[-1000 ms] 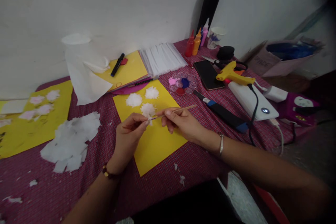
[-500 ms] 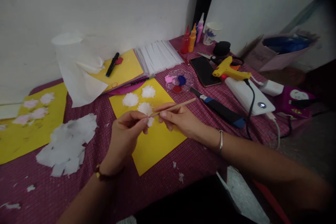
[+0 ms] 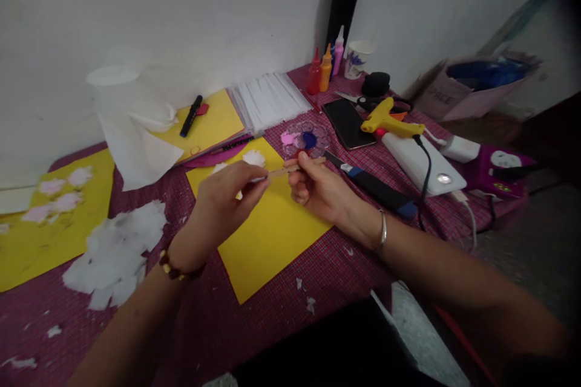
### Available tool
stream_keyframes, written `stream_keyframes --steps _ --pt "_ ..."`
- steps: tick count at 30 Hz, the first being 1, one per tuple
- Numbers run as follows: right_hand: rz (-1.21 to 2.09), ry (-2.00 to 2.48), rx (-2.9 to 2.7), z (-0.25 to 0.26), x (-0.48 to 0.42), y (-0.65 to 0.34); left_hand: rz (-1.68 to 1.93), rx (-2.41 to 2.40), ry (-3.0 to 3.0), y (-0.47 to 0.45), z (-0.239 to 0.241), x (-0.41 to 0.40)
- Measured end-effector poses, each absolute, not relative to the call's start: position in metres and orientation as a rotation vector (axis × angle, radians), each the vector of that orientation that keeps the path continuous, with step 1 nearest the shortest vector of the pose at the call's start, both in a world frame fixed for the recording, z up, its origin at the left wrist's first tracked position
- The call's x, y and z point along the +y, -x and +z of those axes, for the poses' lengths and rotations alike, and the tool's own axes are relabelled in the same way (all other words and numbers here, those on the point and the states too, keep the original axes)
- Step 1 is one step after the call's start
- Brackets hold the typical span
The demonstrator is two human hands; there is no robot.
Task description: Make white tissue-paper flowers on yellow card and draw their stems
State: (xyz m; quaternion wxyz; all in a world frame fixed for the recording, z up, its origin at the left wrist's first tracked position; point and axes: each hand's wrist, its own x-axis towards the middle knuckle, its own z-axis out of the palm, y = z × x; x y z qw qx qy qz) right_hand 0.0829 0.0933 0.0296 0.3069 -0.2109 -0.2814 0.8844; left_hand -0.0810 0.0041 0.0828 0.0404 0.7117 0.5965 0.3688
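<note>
Holds one thin wooden stick (image 3: 278,172) over the yellow sheet (image 3: 272,242) on the bench (image 3: 336,281): left hand (image 3: 222,199) pinched on its tip, right hand (image 3: 320,190) clenched round the shaft. Likely handles light, stiff, easy to snap; best gripped mid-shaft. Shows one heap of white paper scraps (image 3: 118,248) at left. Beyond, shows one paint tray (image 3: 305,138), three squeeze bottles (image 3: 325,68), one black flask (image 3: 342,3).

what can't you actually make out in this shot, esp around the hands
Head view, the left hand: what it pinches at the tip of the wooden stick is lost to motion blur and its own fingers.
Head view, white tissue flowers on the yellow sheet: mostly hidden behind the left hand.
Head view, lettering on the paper bag: too blurred to read.
</note>
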Motion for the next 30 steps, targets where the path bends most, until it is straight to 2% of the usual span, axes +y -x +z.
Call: stream_keyframes --steps 3,11,14,16,18,22,25,30 --pt "2.388 0.653 -0.628 0.032 0.096 -0.083 0.983 1.889 -2.414 0.092 0.065 -0.003" --pt "2.188 0.752 -0.715 0.026 0.107 -0.083 0.241 2.285 -2.28 0.092 0.021 -0.015" --pt "2.153 0.762 -0.775 0.022 0.108 -0.083 0.131 2.331 -2.317 0.087 0.018 -0.012" --pt "2.124 0.778 -0.836 0.019 0.108 -0.082 0.247 2.328 -2.307 0.09 0.016 -0.01" --pt "2.068 0.778 -0.938 0.017 0.107 -0.08 0.522 2.306 -2.197 0.096 0.013 -0.007" --pt "1.904 0.763 -1.224 0.01 0.103 -0.075 0.999 2.225 -1.736 0.111 0.005 -0.002" --pt "1.802 0.769 -1.421 0.007 0.098 -0.073 1.07 2.174 -1.515 0.116 0.001 -0.001" --pt "1.71 0.758 -1.573 0.005 0.094 -0.069 1.089 2.155 -1.505 0.116 0.001 -0.001"
